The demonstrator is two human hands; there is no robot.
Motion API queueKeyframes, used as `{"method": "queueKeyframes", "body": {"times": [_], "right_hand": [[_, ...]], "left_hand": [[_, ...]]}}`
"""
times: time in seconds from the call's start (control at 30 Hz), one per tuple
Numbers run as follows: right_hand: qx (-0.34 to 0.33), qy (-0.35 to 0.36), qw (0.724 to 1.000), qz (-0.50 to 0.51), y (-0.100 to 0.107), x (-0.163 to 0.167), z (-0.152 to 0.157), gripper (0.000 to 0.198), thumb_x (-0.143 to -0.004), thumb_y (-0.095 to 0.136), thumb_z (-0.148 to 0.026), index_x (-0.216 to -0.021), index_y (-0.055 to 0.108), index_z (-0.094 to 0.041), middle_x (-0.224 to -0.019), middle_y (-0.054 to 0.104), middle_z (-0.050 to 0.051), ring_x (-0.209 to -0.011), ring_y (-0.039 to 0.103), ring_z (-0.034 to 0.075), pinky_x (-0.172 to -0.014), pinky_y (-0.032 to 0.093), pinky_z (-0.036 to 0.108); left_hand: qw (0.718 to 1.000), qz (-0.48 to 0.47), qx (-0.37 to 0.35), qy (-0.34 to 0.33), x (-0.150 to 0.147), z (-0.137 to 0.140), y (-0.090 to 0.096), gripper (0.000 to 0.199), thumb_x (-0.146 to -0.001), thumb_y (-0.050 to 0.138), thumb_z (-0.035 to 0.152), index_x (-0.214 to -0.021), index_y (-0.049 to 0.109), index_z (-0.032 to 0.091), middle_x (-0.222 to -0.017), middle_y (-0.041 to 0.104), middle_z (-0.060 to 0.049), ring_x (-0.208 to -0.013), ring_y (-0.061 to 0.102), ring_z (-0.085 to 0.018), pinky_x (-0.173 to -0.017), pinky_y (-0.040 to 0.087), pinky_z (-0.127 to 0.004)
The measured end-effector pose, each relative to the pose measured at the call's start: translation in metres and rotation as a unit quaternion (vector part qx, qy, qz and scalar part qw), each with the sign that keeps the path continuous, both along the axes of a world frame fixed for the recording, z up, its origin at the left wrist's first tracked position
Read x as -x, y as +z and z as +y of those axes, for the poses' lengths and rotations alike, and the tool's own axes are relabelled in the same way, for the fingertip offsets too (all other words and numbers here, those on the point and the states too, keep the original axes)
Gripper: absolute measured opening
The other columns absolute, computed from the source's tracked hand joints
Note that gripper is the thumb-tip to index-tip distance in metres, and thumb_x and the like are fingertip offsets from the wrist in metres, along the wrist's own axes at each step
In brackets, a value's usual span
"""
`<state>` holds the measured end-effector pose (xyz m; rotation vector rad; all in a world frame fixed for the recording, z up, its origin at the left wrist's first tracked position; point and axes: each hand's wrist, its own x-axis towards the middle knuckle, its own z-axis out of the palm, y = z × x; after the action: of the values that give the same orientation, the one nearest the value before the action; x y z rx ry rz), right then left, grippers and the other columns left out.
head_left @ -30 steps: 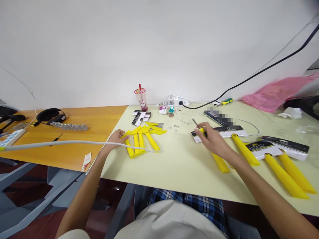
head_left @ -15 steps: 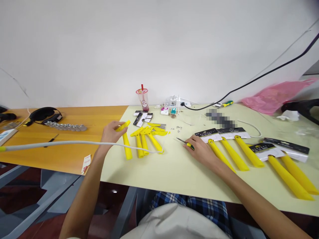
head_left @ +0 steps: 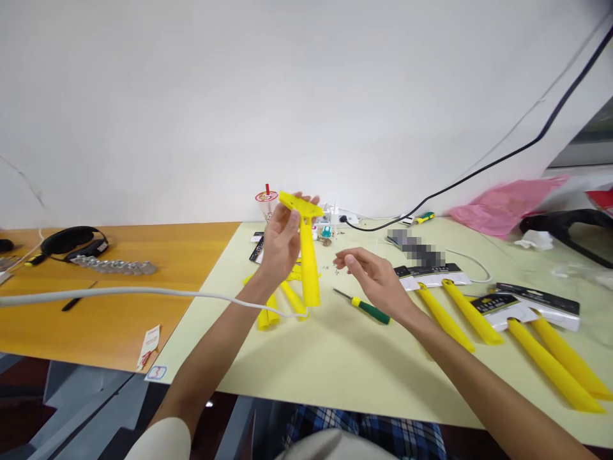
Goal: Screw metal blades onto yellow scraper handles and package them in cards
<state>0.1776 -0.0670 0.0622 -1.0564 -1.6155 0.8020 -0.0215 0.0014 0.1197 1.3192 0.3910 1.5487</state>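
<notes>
My left hand [head_left: 283, 239] grips the head of a yellow T-shaped plastic handle [head_left: 310, 265], raised above the table with its shaft hanging down. The fingers of my right hand [head_left: 371, 275] are loosely bent, thumb apart, and nothing shows in them. Beneath that hand lies a screwdriver [head_left: 371, 310] with a green and yellow grip, its tip towards the left. Small metal bits [head_left: 336, 267] are scattered just beyond the right fingertips. More yellow T-shaped handles [head_left: 268, 313] lie behind my left forearm, partly hidden.
Yellow handles with black and white cards [head_left: 472, 316] are laid out on the right. A drink cup [head_left: 266, 198], a power strip [head_left: 348, 218] and a pink bag [head_left: 505, 207] stand at the back. A white cable [head_left: 191, 294] crosses in front of my left arm.
My left hand has lifted the yellow T-shaped handle off the table and brought it right. My right hand has let go of the screwdriver, which now lies on the table.
</notes>
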Motion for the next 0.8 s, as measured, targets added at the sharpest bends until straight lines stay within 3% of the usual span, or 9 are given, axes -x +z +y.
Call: {"method": "queueKeyframes", "body": {"times": [0.1,0.2,0.37,0.47,0.6,0.8], "right_hand": [[0.056,0.145,0.979,0.128,0.024,0.024,0.0,0.046,-0.105,0.06,-0.066,-0.116,0.071,-0.022,-0.112,0.08,0.009,-0.104,0.077,0.025,-0.094,0.062,0.042],[0.107,0.199,0.956,0.187,0.02,0.037,0.001,0.044,-0.094,0.079,-0.061,-0.112,0.068,-0.022,-0.102,0.079,0.006,-0.087,0.077,0.022,-0.085,0.064,0.04],[0.011,0.032,0.985,0.172,-0.014,0.024,0.006,0.039,-0.098,0.075,-0.056,-0.12,0.067,-0.024,-0.102,0.071,0.004,-0.078,0.071,0.017,-0.07,0.064,0.033],[-0.024,-0.039,0.986,0.159,-0.029,0.012,0.011,0.038,-0.101,0.071,-0.054,-0.124,0.066,-0.024,-0.099,0.069,0.003,-0.077,0.068,0.017,-0.065,0.061,0.032],[-0.065,-0.079,0.985,0.14,-0.042,0.005,0.013,0.032,-0.105,0.065,-0.051,-0.124,0.065,-0.024,-0.09,0.065,0.001,-0.069,0.064,0.015,-0.06,0.057,0.031],[-0.07,-0.084,0.987,0.121,-0.05,0.003,0.012,0.029,-0.108,0.061,-0.049,-0.124,0.063,-0.024,-0.083,0.063,-0.002,-0.062,0.06,0.015,-0.06,0.052,0.032]], "left_hand": [[0.998,-0.003,0.041,-0.042,-0.023,-0.004,-0.014,0.05,-0.097,0.078,0.055,-0.138,0.066,0.028,-0.152,0.066,-0.01,-0.147,0.06,-0.034,-0.111,0.059,-0.046],[0.996,0.001,0.067,-0.064,-0.026,-0.005,-0.031,0.05,-0.097,0.079,0.052,-0.139,0.066,0.028,-0.152,0.068,-0.011,-0.146,0.062,-0.032,-0.116,0.056,-0.043],[0.996,0.049,0.063,-0.043,0.001,0.0,-0.07,0.046,-0.101,0.073,0.053,-0.138,0.07,0.026,-0.148,0.071,-0.012,-0.143,0.065,-0.03,-0.124,0.048,-0.05],[0.99,0.102,0.087,0.032,0.021,0.008,-0.095,0.046,-0.099,0.074,0.057,-0.128,0.076,0.021,-0.137,0.077,-0.016,-0.134,0.07,-0.031,-0.123,0.049,-0.052],[0.979,0.119,0.127,0.104,0.04,0.023,-0.114,0.051,-0.093,0.078,0.061,-0.12,0.078,0.018,-0.121,0.081,-0.016,-0.122,0.075,-0.03,-0.112,0.058,-0.051],[0.969,0.128,0.127,0.171,0.053,0.035,-0.118,0.051,-0.088,0.081,0.063,-0.111,0.077,0.018,-0.11,0.081,-0.013,-0.109,0.076,-0.025,-0.099,0.062,-0.043]]}}
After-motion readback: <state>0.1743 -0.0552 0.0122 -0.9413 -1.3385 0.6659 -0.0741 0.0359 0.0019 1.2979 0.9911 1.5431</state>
